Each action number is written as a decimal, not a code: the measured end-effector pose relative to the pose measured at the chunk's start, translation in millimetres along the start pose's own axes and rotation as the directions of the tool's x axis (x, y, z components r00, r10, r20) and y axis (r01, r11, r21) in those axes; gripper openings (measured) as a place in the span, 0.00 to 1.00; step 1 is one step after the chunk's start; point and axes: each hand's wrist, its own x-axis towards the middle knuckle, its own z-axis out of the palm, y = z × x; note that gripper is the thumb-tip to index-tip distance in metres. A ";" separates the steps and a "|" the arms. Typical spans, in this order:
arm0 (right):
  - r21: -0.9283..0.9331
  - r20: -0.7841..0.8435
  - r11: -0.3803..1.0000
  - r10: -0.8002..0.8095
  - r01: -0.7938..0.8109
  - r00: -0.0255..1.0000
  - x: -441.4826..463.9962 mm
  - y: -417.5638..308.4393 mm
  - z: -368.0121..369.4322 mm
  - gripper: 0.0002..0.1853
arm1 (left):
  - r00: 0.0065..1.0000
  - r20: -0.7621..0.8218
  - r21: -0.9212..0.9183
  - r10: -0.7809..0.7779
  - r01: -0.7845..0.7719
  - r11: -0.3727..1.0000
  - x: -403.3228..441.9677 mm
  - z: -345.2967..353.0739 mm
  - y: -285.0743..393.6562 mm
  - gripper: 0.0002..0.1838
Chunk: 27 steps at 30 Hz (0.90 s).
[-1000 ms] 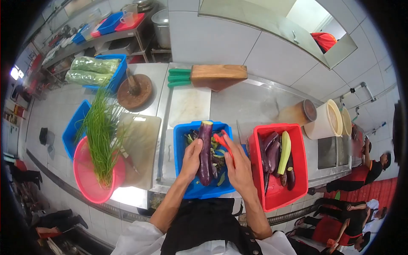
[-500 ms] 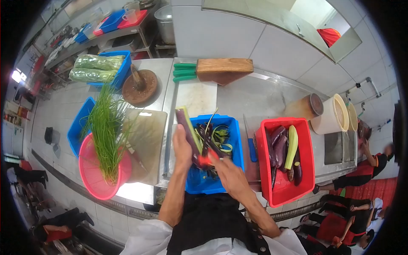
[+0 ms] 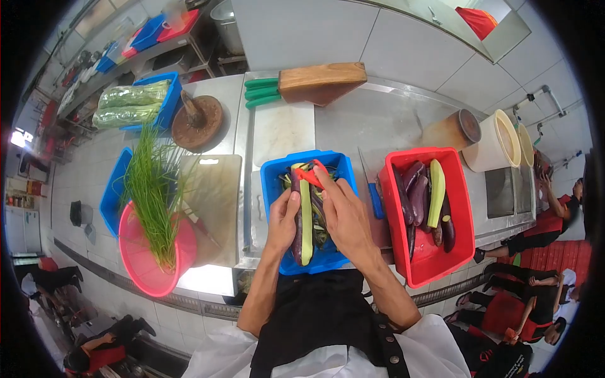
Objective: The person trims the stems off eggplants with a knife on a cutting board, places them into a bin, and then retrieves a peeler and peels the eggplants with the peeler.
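Observation:
My left hand (image 3: 285, 222) grips a partly peeled eggplant (image 3: 307, 220), which shows a pale green strip down its purple skin. In my right hand (image 3: 345, 217) is a red peeler (image 3: 313, 176), held against the eggplant's far end. Both hands are over a blue basin (image 3: 265, 169) containing dark and green peelings. To the right, a red basin (image 3: 403, 277) holds several purple eggplants (image 3: 417, 200) and a pale peeled eggplant (image 3: 436, 194). A blue-handled knife (image 3: 376, 200) lies between the two basins.
Chives (image 3: 151, 189) stand in a pink basket (image 3: 135, 268) beside a cutting board (image 3: 217, 220). Behind are a knife block (image 3: 322, 82) with green-handled knives, a white board (image 3: 283, 135) and a mortar (image 3: 208, 123). Cream buckets (image 3: 488, 148) stand right; other people (image 3: 523, 309) are beyond.
The peeler has gone from the eggplant's near end to its far end. The eggplant has been brought lower, nearer to me, and stands straighter. The camera view has shifted slightly.

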 end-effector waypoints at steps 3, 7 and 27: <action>0.038 0.067 0.991 -0.129 0.126 0.989 -6.3 10.8 3.0 0.28 | 0.995 -0.053 0.058 0.085 -0.082 0.995 5.5 -13.5 -13.1 0.20; 0.057 0.277 0.993 -0.117 0.106 0.954 -70.7 8.1 0.9 0.29 | 0.887 -0.435 -0.098 0.153 -0.216 0.971 31.9 -36.5 -5.2 0.23; -0.140 0.468 0.983 -0.044 0.123 0.882 -84.2 9.5 0.5 0.29 | 0.830 -0.552 -0.184 0.072 -0.206 0.961 39.7 -25.1 -10.5 0.33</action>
